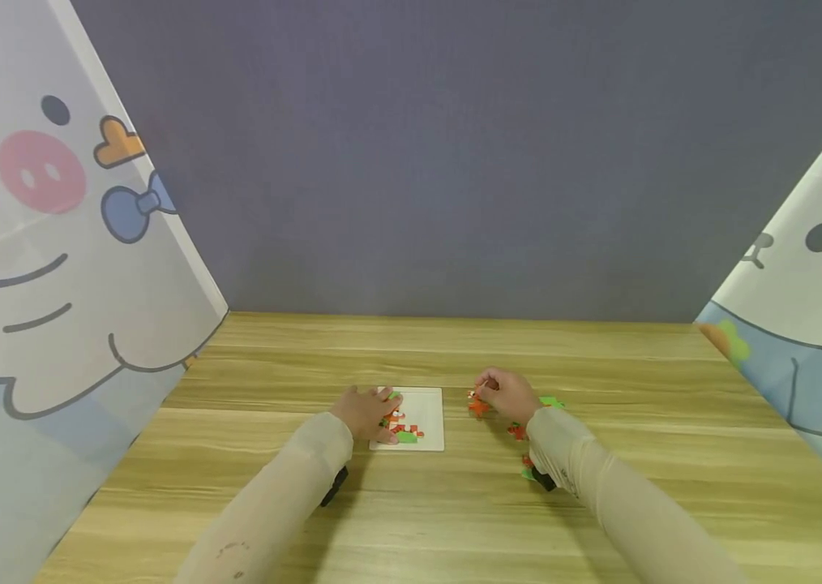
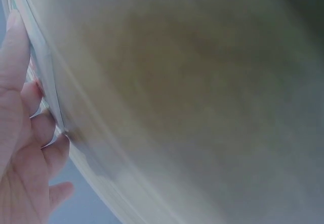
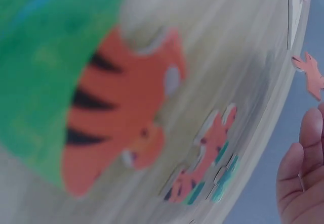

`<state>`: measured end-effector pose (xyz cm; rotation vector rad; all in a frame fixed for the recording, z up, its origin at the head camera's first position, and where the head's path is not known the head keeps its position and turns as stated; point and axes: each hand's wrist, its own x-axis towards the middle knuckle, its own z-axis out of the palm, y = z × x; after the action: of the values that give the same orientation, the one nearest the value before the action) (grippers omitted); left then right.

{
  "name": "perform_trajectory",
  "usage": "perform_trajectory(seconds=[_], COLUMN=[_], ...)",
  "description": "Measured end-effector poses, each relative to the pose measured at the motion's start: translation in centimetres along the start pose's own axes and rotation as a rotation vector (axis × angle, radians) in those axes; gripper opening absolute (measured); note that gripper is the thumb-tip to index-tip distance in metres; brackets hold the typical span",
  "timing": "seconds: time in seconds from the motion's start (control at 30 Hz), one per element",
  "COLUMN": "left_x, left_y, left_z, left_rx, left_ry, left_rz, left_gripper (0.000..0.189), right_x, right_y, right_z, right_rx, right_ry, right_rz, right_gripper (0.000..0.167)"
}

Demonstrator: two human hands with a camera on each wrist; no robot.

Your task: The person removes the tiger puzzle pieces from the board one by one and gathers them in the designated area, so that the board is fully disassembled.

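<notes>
My left hand (image 1: pixel 365 414) rests on the left side of a white puzzle tray (image 1: pixel 429 412), fingers spread. Joined orange and green puzzle pieces (image 1: pixel 407 436) lie inside the tray, partly covered by those fingers. In the left wrist view, the fingers of the left hand (image 2: pixel 23 143) reach along the tray's edge. Right of the tray, my right hand (image 1: pixel 513 396) pinches an orange puzzle piece (image 1: pixel 479 408) between thumb and fingers. The right wrist view has this orange piece (image 3: pixel 310 75) just beyond the fingertips of the right hand (image 3: pixel 304 183).
Loose puzzle pieces lie around the right wrist: a green one (image 1: pixel 551 401), an orange one (image 1: pixel 516 432) and one with green (image 1: pixel 528 474). A striped orange and green piece (image 3: pixel 106 118) looms close in the right wrist view. A grey partition (image 1: pixel 455 162) backs the wooden table (image 1: pixel 425 519).
</notes>
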<state>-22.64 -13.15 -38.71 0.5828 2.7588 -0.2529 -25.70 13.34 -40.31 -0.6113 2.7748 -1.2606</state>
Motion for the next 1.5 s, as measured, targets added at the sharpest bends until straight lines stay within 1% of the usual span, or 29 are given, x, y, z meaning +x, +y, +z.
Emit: perform_trajectory(seconds=[0.2, 0.3, 0.43, 0.53, 0.6, 0.77, 0.9, 1.0, 1.27, 1.5], left_x=[0.2, 0.3, 0.4, 0.5, 0.4, 0.4, 0.5, 0.3, -0.1, 0.0], left_y=[-0.1, -0.1, -0.2, -0.2, -0.2, -0.2, -0.2, -0.2, -0.1, 0.0], left_z=[0.2, 0.3, 0.4, 0.3, 0.3, 0.5, 0.7, 0.6, 0.0, 0.0], left_rx=[0.012, 0.018, 0.039, 0.047, 0.044, 0.041, 0.032, 0.015, 0.024, 0.024], left_ry=[-0.001, -0.003, -0.007, -0.009, -0.012, -0.010, -0.004, -0.004, -0.004, -0.014], left_rz=[0.002, -0.006, -0.017, -0.014, -0.012, -0.010, -0.009, -0.004, 0.000, -0.006], left_gripper=[0.076, 0.076, 0.077, 0.077, 0.078, 0.078, 0.078, 0.077, 0.077, 0.077], right_x=[-0.7, -1.0, -1.5, -1.9, -2.1, -2.8, -3.2, -3.6, -4.1, -4.9], right_y=[-0.3, -0.2, 0.3, 0.6, 0.6, 0.8, 1.5, 1.8, 2.5, 2.6], right_z=[-1.2, -1.7, -2.3, -2.6, -2.8, -3.2, -3.7, -4.2, -4.9, -5.9], right_rx=[0.093, 0.147, 0.182, 0.190, 0.181, 0.146, 0.119, 0.127, 0.164, 0.155], right_ry=[-0.065, -0.094, -0.118, -0.121, -0.130, -0.152, -0.145, -0.139, -0.126, -0.106], right_rz=[0.034, 0.053, 0.075, 0.093, 0.090, 0.042, 0.018, 0.023, 0.061, 0.090], right_gripper=[0.016, 0.017, 0.017, 0.017, 0.018, 0.020, 0.020, 0.020, 0.019, 0.021])
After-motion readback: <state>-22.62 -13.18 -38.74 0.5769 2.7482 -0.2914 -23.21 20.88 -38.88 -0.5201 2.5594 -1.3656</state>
